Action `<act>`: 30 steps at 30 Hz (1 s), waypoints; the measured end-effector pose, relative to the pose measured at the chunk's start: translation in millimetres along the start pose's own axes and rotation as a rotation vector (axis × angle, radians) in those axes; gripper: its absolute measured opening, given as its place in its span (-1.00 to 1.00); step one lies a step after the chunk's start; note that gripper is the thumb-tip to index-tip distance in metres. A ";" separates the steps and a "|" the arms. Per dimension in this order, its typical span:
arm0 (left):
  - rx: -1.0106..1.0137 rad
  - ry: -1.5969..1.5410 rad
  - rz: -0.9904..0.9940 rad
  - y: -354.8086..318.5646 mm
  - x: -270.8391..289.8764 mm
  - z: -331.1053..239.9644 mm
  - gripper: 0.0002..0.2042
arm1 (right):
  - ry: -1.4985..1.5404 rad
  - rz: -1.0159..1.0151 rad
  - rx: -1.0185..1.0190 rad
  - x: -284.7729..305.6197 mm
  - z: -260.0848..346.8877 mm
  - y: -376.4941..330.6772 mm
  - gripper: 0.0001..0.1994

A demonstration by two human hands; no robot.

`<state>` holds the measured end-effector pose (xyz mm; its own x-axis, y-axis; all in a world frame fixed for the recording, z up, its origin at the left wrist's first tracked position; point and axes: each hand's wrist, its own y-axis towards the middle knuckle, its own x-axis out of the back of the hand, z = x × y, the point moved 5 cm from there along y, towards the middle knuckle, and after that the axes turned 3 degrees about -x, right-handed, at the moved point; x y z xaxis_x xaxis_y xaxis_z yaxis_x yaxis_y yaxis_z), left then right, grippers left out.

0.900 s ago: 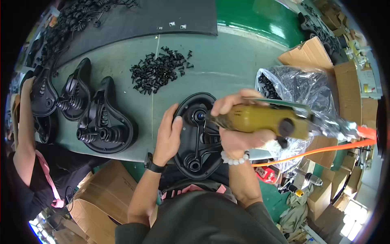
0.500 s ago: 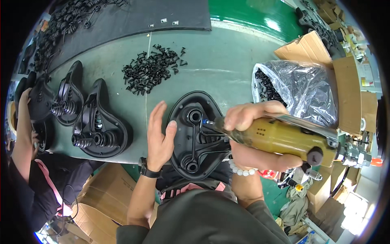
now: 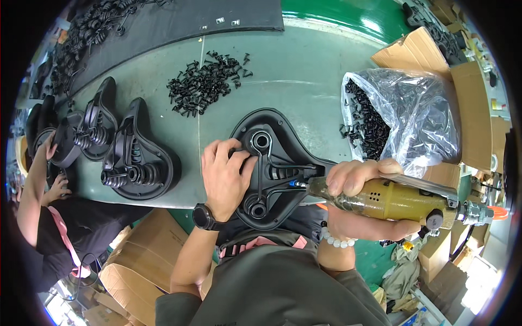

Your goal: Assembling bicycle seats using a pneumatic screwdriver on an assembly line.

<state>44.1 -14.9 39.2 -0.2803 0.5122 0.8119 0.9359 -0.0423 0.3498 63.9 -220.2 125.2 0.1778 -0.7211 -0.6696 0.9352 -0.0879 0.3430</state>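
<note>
An upturned black bicycle saddle rests at the table's near edge in front of me, showing its metal rails and two round coil mounts. My left hand is on the saddle's left rim with bent fingers, the thumb beside the rail; whether something small is between the fingertips is hidden. My right hand is wrapped round a yellow air screwdriver. Its blue-collared bit points left, over the saddle near the lower rail; I cannot tell whether it touches.
A heap of black screws lies beyond the saddle. More screws spill from a plastic bag in a carton at right. Other saddles stand at left, near a co-worker's hands. A dark mat covers the far left.
My left hand has gone from spread beside the saddle to bent fingers on its rim. The screwdriver has shifted right and down, its bit leaving the upper mount for the lower rail.
</note>
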 end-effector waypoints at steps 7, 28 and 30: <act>0.441 -1.229 -0.030 -32.9 30.7 -5.0 -0.81 | 0.143 0.116 -0.025 -19.3 11.9 -12.5 -0.08; 0.538 -1.976 -0.047 -35.8 9.5 -64.4 -0.75 | 0.112 -0.181 0.026 -30.1 -4.5 -4.5 -0.16; 0.536 -2.022 -0.095 -35.7 10.0 -64.8 -0.77 | 0.115 -0.164 0.014 -32.3 -5.2 -4.5 -0.16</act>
<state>-6.0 -63.8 65.1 -0.0963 0.5141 -0.8523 0.9953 0.0387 -0.0890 55.5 -192.9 141.8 0.0583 -0.6131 -0.7879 0.9505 -0.2073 0.2317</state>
